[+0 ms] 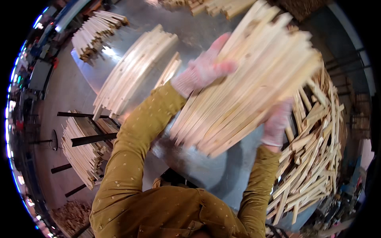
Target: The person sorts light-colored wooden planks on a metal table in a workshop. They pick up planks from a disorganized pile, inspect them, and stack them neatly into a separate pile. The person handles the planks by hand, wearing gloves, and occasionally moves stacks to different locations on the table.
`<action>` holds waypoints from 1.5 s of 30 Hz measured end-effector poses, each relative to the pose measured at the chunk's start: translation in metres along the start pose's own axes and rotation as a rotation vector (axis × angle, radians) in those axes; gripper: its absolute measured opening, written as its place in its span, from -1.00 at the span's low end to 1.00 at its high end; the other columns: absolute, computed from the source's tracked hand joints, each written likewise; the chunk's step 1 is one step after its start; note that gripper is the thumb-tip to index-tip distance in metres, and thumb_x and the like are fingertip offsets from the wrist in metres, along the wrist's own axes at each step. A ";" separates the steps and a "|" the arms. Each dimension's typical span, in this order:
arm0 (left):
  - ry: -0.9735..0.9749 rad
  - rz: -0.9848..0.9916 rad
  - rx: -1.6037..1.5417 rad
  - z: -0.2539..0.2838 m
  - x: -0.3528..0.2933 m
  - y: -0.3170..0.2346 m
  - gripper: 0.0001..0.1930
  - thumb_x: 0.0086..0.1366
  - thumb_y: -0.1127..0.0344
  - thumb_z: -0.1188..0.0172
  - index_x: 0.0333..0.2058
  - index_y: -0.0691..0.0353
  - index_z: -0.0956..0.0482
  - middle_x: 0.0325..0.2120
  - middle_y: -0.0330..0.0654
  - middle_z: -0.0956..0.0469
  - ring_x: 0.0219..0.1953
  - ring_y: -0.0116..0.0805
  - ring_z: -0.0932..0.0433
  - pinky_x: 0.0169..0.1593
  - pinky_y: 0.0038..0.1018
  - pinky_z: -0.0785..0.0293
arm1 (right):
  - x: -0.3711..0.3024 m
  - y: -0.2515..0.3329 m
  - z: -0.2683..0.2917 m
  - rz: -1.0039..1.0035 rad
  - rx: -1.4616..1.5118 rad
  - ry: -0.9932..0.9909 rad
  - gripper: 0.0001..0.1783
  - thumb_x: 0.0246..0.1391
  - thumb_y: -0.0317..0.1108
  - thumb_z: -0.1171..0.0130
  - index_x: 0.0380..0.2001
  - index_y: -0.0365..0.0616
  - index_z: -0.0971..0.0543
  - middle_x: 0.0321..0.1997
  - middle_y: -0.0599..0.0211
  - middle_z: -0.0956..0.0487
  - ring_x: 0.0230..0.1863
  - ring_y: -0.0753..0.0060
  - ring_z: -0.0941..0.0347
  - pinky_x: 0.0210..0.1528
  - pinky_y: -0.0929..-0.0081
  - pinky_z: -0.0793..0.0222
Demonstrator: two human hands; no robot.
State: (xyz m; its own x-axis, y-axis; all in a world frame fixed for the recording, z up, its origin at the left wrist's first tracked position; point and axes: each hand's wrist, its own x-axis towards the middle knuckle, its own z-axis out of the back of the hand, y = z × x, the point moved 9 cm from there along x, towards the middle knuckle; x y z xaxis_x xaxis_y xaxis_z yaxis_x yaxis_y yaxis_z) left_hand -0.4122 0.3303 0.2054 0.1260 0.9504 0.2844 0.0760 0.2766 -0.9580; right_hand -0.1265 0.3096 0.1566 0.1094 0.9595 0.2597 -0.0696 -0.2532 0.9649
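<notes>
A wide bundle of pale wooden strips [250,83] is held between my two hands above a metal table [222,174]. My left hand [204,67], in a pinkish-white knit glove, grips the bundle's left edge with thumb and fingers closed on it. At the lower right edge, my gloved right hand [278,121] presses against the strips; its fingers are partly hidden behind them and blurred. The strips lie side by side in a slanting layer, their ends uneven. Left of my left hand, a flat row of similar strips [133,69] lies on the table, with a few narrow strips [168,70] beside it.
A loose jumbled heap of wooden strips [313,146] fills the right side. Another stack [97,33] sits at the far left of the table, more wood [214,7] at the far edge. Lower left, strips [81,146] rest on a rack with protruding dark bars [94,139].
</notes>
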 end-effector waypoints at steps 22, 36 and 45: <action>0.321 0.717 1.351 0.005 -0.211 0.140 -0.01 0.24 -0.28 -0.23 0.45 0.15 -0.06 0.38 0.10 -0.22 0.46 0.09 -0.07 0.49 -0.12 0.04 | -0.182 -0.137 -0.003 -0.324 -0.892 0.433 -0.05 0.18 0.14 -0.18 0.45 -0.21 -0.14 0.46 -0.31 -0.15 0.51 -0.25 -0.01 0.52 0.08 0.05; -0.448 1.306 1.211 0.158 -0.352 0.093 -0.37 0.14 -0.11 -0.36 0.05 0.23 -0.55 -0.09 0.10 -0.65 0.03 0.03 -0.62 0.09 -0.18 -0.50 | -0.186 -0.144 -0.088 -0.144 -0.803 0.521 0.11 0.05 0.23 -0.29 0.40 -0.36 -0.14 0.45 -0.25 -0.18 0.50 -0.26 0.01 0.56 -0.02 0.24; -1.142 0.852 0.763 0.253 -0.519 -0.048 -0.41 0.13 0.16 -0.45 0.09 0.29 -0.52 -0.17 -0.02 -0.66 -0.12 -0.15 -0.63 0.01 -0.29 -0.53 | -0.230 -0.091 -0.263 -0.035 -0.750 0.451 -0.09 0.14 0.08 -0.24 0.32 -0.41 -0.26 0.24 -0.34 -0.41 0.36 -0.29 -0.23 0.44 -0.11 -0.09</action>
State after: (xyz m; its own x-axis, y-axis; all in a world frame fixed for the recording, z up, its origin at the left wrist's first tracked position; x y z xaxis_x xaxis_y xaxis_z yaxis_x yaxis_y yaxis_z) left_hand -0.7314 -0.1402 0.0946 -0.9183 0.3650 -0.1531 -0.1556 -0.6886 -0.7083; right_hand -0.4066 0.1448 -0.0010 -0.2681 0.9627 0.0365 -0.7248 -0.2265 0.6506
